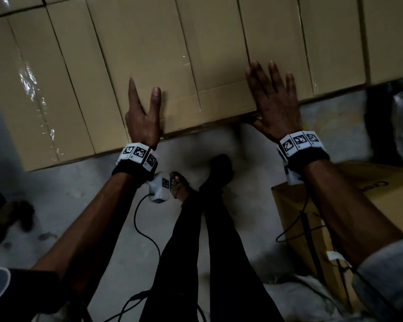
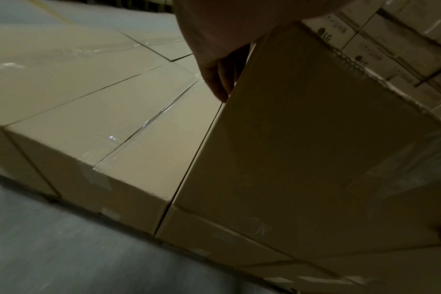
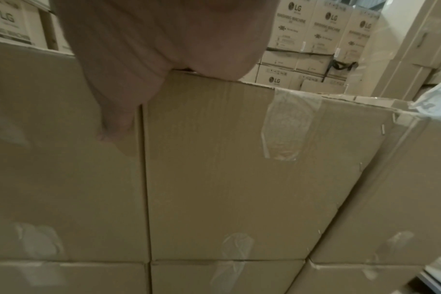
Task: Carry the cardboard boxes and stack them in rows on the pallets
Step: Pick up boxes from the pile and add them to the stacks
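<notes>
Head view: cardboard box (image 1: 172,66) at 12 o'clock atop stacked rows. Left hand (image 1: 144,117) at 9, fingers straight against its side; right hand (image 1: 275,105) at 3, flat on top w/ fingers spread.

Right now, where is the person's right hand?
In the head view, the right hand lies flat on top of the stacked cardboard boxes, at their near edge, right of the left hand.

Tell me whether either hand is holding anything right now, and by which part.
Nothing is gripped. The left hand rests against the near left corner of the cardboard box, and the right hand lies flat on its top right edge.
</notes>
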A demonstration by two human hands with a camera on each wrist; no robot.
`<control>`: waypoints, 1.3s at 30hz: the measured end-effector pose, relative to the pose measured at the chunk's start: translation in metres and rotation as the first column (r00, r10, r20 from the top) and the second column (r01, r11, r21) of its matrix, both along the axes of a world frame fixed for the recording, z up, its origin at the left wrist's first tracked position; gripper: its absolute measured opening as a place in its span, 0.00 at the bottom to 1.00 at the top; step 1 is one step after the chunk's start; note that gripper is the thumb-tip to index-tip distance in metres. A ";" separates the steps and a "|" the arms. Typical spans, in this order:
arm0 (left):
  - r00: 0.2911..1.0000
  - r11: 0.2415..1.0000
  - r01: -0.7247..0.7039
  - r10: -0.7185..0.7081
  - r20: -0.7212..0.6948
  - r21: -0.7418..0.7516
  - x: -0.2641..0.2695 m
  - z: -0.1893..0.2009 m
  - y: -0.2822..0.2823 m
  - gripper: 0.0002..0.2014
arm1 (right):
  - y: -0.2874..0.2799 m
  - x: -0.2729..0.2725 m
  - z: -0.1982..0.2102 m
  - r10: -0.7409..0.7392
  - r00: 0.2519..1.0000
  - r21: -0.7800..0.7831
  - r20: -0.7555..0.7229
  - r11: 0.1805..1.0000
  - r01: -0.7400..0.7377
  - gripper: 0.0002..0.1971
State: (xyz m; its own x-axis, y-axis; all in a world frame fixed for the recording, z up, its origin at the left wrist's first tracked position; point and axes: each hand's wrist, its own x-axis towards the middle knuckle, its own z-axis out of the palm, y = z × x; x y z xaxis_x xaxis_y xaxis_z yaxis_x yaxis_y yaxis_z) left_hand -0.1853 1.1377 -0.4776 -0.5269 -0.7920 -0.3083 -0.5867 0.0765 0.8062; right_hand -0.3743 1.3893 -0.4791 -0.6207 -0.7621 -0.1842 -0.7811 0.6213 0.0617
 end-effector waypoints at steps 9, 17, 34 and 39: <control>0.986 0.998 0.032 -0.024 0.164 -0.045 -0.003 0.018 0.004 0.32 | -0.004 0.001 0.014 -0.017 0.998 0.041 0.069 0.999 0.014 0.65; 0.792 0.925 0.322 -0.379 0.479 0.200 0.009 0.079 -0.015 0.36 | -0.047 0.011 0.105 -0.246 0.838 0.288 0.487 0.951 0.112 0.53; 0.922 0.956 0.294 -0.281 0.266 -0.010 0.085 0.293 -0.004 0.29 | -0.136 0.103 0.288 0.162 0.654 -0.135 0.739 0.987 -0.092 0.39; 0.995 0.976 -0.104 0.103 -0.017 -0.191 0.136 0.311 -0.015 0.20 | -0.182 0.136 0.303 0.299 0.655 -0.187 0.693 0.953 -0.237 0.44</control>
